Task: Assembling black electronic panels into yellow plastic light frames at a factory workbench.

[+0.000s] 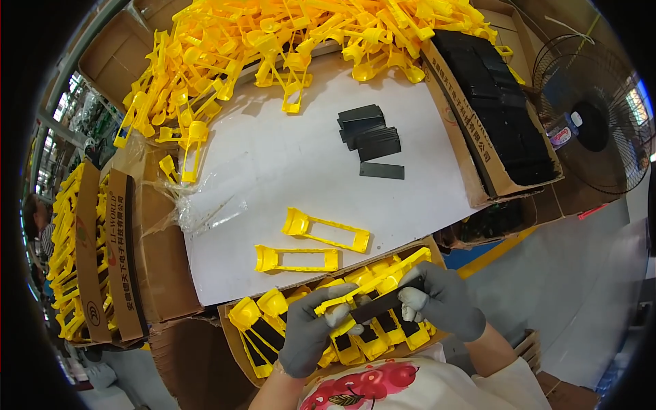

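At the far left, a tall cardboard box [126, 273] is holding many yellow plastic frames [65, 239]. Next to it, clear plastic film [212, 213] is lying at the edge of the white counter [273, 164]. Along the back, a large heap of loose yellow frames [198, 58] is sprawling. Nearer us, our gloved left grip [305, 331] is closing around one end of a held yellow frame [383, 279], above an open carton [437, 254] of frames fitted with black strips. Two separate frames [267, 258] are lying just beyond it, their openings showing white. Farther back, a fanned stack of black strips [379, 142] is resting near a single black strip [381, 171]. Our gloved right grip [441, 301] is pinching a held black strip [383, 305], which is slanting along the held frame; we cannot tell whether they are touching. At the right, a long cardboard box [471, 137] is holding black pieces [499, 102], and a labelled bottle [562, 134] is standing before a round fan [591, 126].
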Motion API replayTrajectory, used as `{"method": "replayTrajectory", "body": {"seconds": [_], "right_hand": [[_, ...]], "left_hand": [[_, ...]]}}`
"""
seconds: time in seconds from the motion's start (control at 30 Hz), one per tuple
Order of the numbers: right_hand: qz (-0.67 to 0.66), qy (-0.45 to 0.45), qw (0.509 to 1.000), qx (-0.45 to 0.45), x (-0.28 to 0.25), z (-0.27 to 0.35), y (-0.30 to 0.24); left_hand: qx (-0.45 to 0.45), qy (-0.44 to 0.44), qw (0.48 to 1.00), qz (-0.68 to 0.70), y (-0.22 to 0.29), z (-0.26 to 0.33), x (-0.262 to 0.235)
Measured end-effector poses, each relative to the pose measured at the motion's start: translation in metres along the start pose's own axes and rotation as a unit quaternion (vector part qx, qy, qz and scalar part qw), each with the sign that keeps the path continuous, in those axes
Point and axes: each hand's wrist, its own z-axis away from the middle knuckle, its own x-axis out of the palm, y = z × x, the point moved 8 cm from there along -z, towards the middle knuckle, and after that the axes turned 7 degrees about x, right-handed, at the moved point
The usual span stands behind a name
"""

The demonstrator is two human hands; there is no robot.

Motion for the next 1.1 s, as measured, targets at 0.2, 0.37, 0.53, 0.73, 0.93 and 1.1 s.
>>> {"method": "replayTrajectory", "body": {"seconds": [0.2,0.37,0.53,0.73,0.93,1.1], "right_hand": [[-0.007,0.026,1.0,-0.011,-0.008,0.0,0.003],[0.007,0.05,0.998,-0.039,-0.007,0.009,-0.003],[-0.027,0.073,0.997,-0.02,-0.017,0.012,-0.004],[0.065,0.074,0.994,-0.046,-0.01,0.005,-0.007],[0.244,0.129,0.958,-0.079,-0.008,0.007,-0.01],[0.314,0.151,0.935,-0.069,-0.002,0.009,-0.015]], "left_hand": [[-0.003,0.01,0.997,-0.077,0.0,0.004,0.005],[0.036,0.035,0.995,-0.081,-0.003,0.001,0.003],[0.024,0.009,0.998,0.059,-0.009,-0.001,-0.007],[-0.015,0.018,1.0,0.013,-0.014,0.0,-0.005],[-0.025,0.021,0.999,0.004,-0.017,0.0,-0.006],[-0.014,0.037,0.999,-0.03,-0.016,0.0,-0.002]]}}
